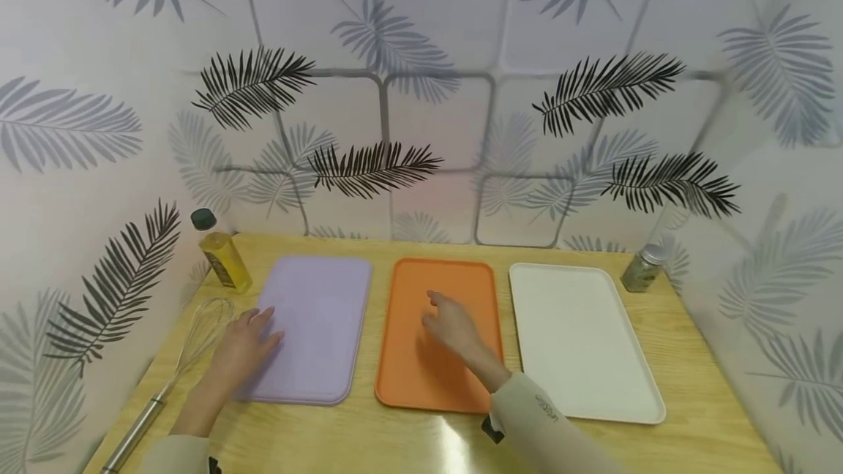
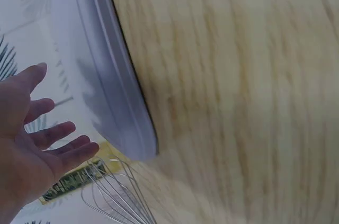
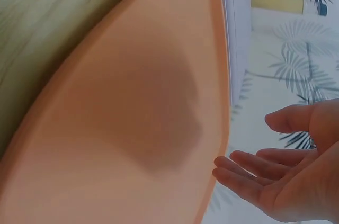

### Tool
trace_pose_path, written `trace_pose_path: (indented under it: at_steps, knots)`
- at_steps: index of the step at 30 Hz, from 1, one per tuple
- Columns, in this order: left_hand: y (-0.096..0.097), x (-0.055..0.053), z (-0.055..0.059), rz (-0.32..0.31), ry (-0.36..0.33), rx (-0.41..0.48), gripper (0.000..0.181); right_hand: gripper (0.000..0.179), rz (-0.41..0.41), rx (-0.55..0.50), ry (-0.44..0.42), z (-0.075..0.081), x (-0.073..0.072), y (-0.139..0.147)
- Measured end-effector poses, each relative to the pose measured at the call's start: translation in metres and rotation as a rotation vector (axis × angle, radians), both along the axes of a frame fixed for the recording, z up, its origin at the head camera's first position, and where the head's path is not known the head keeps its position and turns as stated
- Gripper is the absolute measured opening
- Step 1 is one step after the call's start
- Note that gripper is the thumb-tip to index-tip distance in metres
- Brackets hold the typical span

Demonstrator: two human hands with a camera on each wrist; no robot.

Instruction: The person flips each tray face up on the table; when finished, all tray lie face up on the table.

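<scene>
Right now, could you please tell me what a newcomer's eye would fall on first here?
Probably the orange tray in the middle, with the right hand above it. Flanking it are the purple tray on the left, the left hand at its left edge, and the white tray on the right.

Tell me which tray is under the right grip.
The orange tray, in the middle. The left grip is at the purple tray; the white tray has neither grip over it.

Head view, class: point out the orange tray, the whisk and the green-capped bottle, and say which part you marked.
Orange tray (image 1: 410, 360): head view, bare flat inside.
Whisk (image 1: 141, 423): head view, shiny handle.
Green-capped bottle (image 1: 227, 257): head view, yellow body below the neck.
</scene>
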State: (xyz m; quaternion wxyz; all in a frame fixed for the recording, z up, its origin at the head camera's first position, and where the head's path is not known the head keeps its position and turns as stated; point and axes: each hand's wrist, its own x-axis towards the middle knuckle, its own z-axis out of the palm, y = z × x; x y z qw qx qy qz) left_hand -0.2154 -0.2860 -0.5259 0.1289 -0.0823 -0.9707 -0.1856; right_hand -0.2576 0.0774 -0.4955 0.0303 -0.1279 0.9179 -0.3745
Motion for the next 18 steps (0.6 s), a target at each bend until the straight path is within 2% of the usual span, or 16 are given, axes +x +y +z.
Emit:
trace_pose_path:
  at_steps: [7, 15, 18]
  knots:
    - [-0.011, -0.004, -0.005, -0.006, -0.115, 0.004, 0.059, 0.053, 0.073, -0.097, -0.074, -0.003, 0.000, -0.027]
    - [-0.014, -0.008, -0.009, -0.006, -0.139, 0.006, 0.063, 0.054, 0.102, -0.033, -0.014, -0.004, 0.003, -0.060]
    - [-0.014, -0.010, -0.010, -0.011, -0.162, 0.000, 0.067, 0.055, 0.097, 0.044, 0.011, -0.005, 0.003, -0.076]
